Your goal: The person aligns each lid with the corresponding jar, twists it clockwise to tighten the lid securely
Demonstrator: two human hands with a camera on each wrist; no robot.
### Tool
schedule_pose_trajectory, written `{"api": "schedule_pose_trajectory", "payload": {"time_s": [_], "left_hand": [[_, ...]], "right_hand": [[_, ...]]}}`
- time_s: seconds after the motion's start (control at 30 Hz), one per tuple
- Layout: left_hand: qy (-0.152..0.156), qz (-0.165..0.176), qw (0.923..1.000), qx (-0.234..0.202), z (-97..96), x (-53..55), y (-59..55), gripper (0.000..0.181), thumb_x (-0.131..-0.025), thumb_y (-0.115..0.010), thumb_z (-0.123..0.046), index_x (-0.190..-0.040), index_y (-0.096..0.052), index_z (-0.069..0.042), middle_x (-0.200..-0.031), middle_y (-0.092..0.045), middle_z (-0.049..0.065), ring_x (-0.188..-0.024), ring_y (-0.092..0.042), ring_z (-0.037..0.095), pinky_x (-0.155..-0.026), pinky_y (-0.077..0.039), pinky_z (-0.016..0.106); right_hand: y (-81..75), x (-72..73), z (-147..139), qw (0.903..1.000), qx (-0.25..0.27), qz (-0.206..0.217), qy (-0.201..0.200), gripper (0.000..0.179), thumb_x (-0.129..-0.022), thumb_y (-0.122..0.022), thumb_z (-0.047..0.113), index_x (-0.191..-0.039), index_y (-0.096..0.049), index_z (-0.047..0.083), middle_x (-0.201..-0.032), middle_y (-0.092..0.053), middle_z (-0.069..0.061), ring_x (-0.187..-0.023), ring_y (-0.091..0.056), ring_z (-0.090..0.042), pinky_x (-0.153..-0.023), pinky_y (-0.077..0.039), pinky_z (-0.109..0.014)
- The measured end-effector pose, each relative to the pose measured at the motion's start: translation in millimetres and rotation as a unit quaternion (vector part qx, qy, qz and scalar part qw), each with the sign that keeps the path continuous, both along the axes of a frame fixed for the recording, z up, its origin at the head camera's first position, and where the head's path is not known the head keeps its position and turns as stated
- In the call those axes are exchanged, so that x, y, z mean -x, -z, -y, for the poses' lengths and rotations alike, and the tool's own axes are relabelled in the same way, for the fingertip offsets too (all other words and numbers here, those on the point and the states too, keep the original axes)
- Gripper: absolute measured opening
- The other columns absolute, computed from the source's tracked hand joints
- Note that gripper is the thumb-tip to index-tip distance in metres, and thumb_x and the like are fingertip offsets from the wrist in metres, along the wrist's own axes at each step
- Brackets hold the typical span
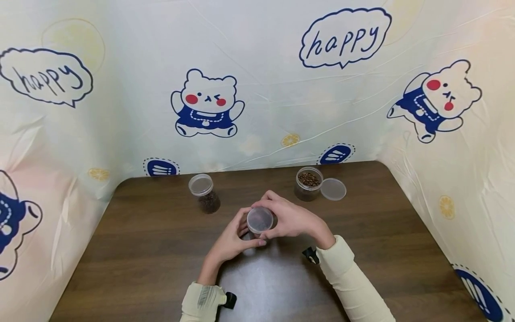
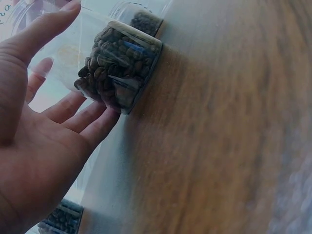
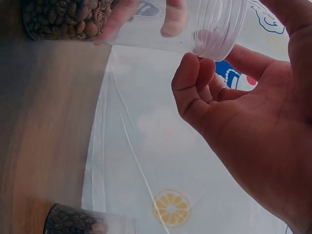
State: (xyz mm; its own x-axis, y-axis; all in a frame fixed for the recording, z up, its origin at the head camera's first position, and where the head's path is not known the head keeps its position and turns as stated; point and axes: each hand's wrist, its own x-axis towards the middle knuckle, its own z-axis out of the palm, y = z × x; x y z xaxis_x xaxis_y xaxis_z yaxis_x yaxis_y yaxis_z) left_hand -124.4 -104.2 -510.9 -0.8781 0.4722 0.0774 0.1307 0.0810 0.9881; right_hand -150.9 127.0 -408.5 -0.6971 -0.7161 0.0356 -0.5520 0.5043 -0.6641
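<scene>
Between both hands, at the middle of the table, stands a clear plastic jar (image 2: 117, 66) partly filled with coffee beans. Its translucent lid (image 1: 259, 219) sits on top. My left hand (image 1: 230, 240) holds the jar's body, thumb on the near side and fingers around the far side. Up at the rim, my right hand (image 1: 291, 218) grips the lid between thumb and fingers. In the right wrist view the ribbed lid edge (image 3: 222, 29) shows by the curled fingertips, and the beans lie at the jar's base.
A lidded jar of dark beans (image 1: 207, 199) stands at the back left. At the back right is an open jar of brown beans (image 1: 308, 190), with a loose lid (image 1: 333, 189) lying beside it. A printed cloth (image 1: 265, 107) hangs behind the wooden table (image 1: 153, 250).
</scene>
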Motion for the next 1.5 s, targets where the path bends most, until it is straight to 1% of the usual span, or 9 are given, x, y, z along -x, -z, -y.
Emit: {"api": "schedule_pose_trajectory", "payload": {"time_s": [0.33, 0.7, 0.9, 1.03, 1.13, 1.23, 1.3, 1.4, 1.5], "left_hand": [[-0.001, -0.002, 1.0000, -0.001, -0.7, 0.6, -0.3, 0.082, -0.083, -0.091, -0.012, -0.149, -0.045, -0.028, -0.147, -0.061, 0.006, -0.136, -0.061, 0.027, -0.113, -0.051, 0.034], [-0.007, 0.000, 0.9999, 0.011, 0.8, -0.6, 0.3, 0.082, -0.083, -0.091, -0.013, -0.149, -0.045, -0.028, -0.148, -0.060, 0.008, -0.137, -0.060, 0.029, -0.113, -0.050, 0.032], [-0.004, 0.006, 0.9999, 0.012, 1.0, 0.0, 0.3, 0.083, -0.083, -0.091, -0.012, -0.150, -0.044, -0.028, -0.150, -0.059, 0.008, -0.138, -0.060, 0.028, -0.114, -0.049, 0.031], [0.000, 0.007, 0.9999, 0.007, 1.6, 0.3, 0.1, 0.082, -0.083, -0.090, -0.011, -0.150, -0.044, -0.026, -0.150, -0.058, 0.010, -0.138, -0.059, 0.030, -0.113, -0.049, 0.028], [0.002, 0.005, 1.0000, 0.005, 1.9, 0.0, -0.4, 0.082, -0.084, -0.089, -0.010, -0.151, -0.044, -0.023, -0.150, -0.057, 0.012, -0.139, -0.058, 0.032, -0.113, -0.049, 0.027], [0.000, 0.004, 1.0000, 0.006, 1.3, -0.4, -0.9, 0.081, -0.085, -0.089, -0.010, -0.151, -0.044, -0.022, -0.150, -0.057, 0.012, -0.139, -0.059, 0.031, -0.113, -0.049, 0.027], [0.000, 0.005, 1.0000, 0.007, 0.8, -0.4, -0.7, 0.081, -0.084, -0.089, -0.010, -0.151, -0.044, -0.023, -0.148, -0.058, 0.011, -0.138, -0.060, 0.029, -0.113, -0.049, 0.028], [-0.001, 0.005, 1.0000, 0.008, 0.0, -0.4, -0.6, 0.082, -0.083, -0.091, -0.012, -0.149, -0.045, -0.026, -0.146, -0.060, 0.008, -0.135, -0.062, 0.026, -0.112, -0.050, 0.029], [-0.003, 0.006, 1.0000, 0.007, 0.1, -0.5, -0.8, 0.082, -0.082, -0.092, -0.012, -0.148, -0.046, -0.027, -0.144, -0.061, 0.006, -0.133, -0.063, 0.024, -0.112, -0.051, 0.030]], "right_hand": [[2.1, 6.6, -2.4, 0.9993, -0.004, -0.003, -0.036, 0.067, -0.084, -0.088, 0.024, -0.145, -0.061, 0.015, -0.127, -0.054, -0.006, -0.113, -0.061, -0.018, -0.100, -0.054, -0.035], [13.2, 14.7, -6.0, 0.9963, 0.039, 0.048, -0.060, 0.066, -0.085, -0.087, 0.023, -0.145, -0.060, 0.019, -0.133, -0.054, -0.006, -0.118, -0.061, -0.021, -0.101, -0.052, -0.033], [19.8, 15.6, -6.4, 0.9977, 0.040, 0.043, -0.035, 0.068, -0.082, -0.092, 0.033, -0.141, -0.061, 0.020, -0.131, -0.056, -0.005, -0.115, -0.061, -0.020, -0.099, -0.052, -0.032], [22.4, 8.8, -2.8, 0.9988, 0.042, 0.025, 0.002, 0.066, -0.080, -0.094, 0.035, -0.135, -0.061, 0.016, -0.127, -0.058, -0.007, -0.112, -0.062, -0.021, -0.097, -0.053, -0.034], [24.7, 3.3, -2.8, 0.9987, 0.045, 0.015, 0.020, 0.076, -0.078, -0.095, 0.039, -0.139, -0.057, 0.015, -0.129, -0.057, -0.004, -0.113, -0.062, -0.019, -0.097, -0.054, -0.034], [29.4, 0.6, -7.2, 0.9972, 0.066, 0.027, 0.019, 0.087, -0.079, -0.094, 0.041, -0.150, -0.050, 0.018, -0.138, -0.054, -0.002, -0.118, -0.061, -0.017, -0.100, -0.055, -0.035], [34.0, -0.3, -11.2, 0.9944, 0.093, 0.048, 0.012, 0.090, -0.082, -0.092, 0.037, -0.156, -0.045, 0.019, -0.146, -0.052, -0.003, -0.123, -0.060, -0.017, -0.103, -0.055, -0.039], [41.0, -1.1, -16.1, 0.9876, 0.135, 0.079, 0.005, 0.082, -0.089, -0.086, 0.027, -0.159, -0.043, 0.021, -0.155, -0.050, -0.005, -0.129, -0.058, -0.019, -0.106, -0.055, -0.045], [45.8, -2.0, -17.3, 0.9826, 0.165, 0.084, 0.004, 0.074, -0.092, -0.083, 0.021, -0.157, -0.047, 0.017, -0.155, -0.052, -0.004, -0.131, -0.059, -0.020, -0.106, -0.055, -0.048]]}}
